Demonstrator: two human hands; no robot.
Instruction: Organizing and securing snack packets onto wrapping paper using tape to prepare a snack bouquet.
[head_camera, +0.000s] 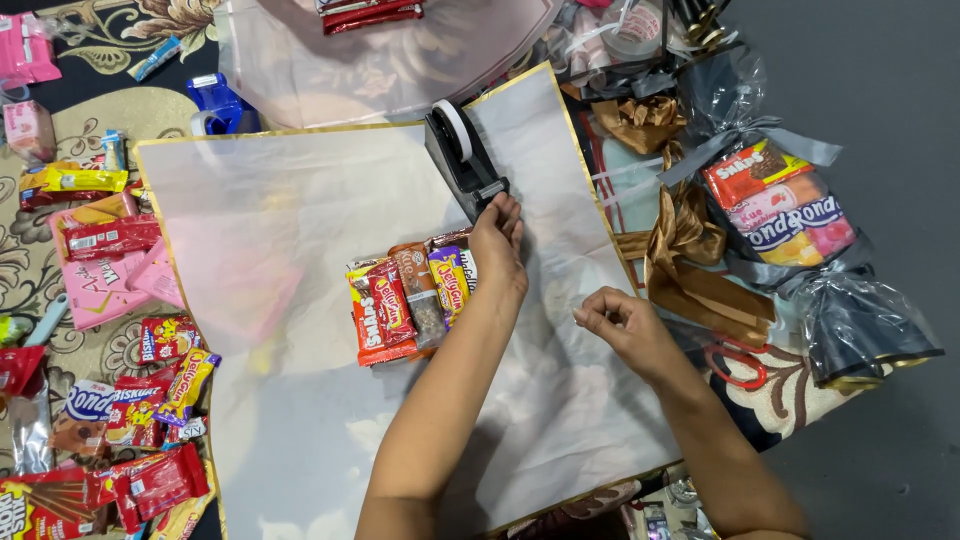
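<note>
Head view: left hand (498, 232) pinches tape at the dispenser (462, 160), twelve o'clock of the snack bundle (412, 296); right hand (622, 322), loosely curled and empty, rests on the wrapping sheet (300, 240) at three o'clock.

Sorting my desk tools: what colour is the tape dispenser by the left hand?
Black tape dispenser, with a white roll, touched by the left hand; head view.

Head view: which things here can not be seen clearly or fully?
- Tape dispenser: its front end, hidden by the left hand.
- Snack packets: right end of the row, behind the same hand.
- Right hand: whether the curled fingers hold tape, too small to tell.
- Scissors: blades under the gold ribbon.
</note>
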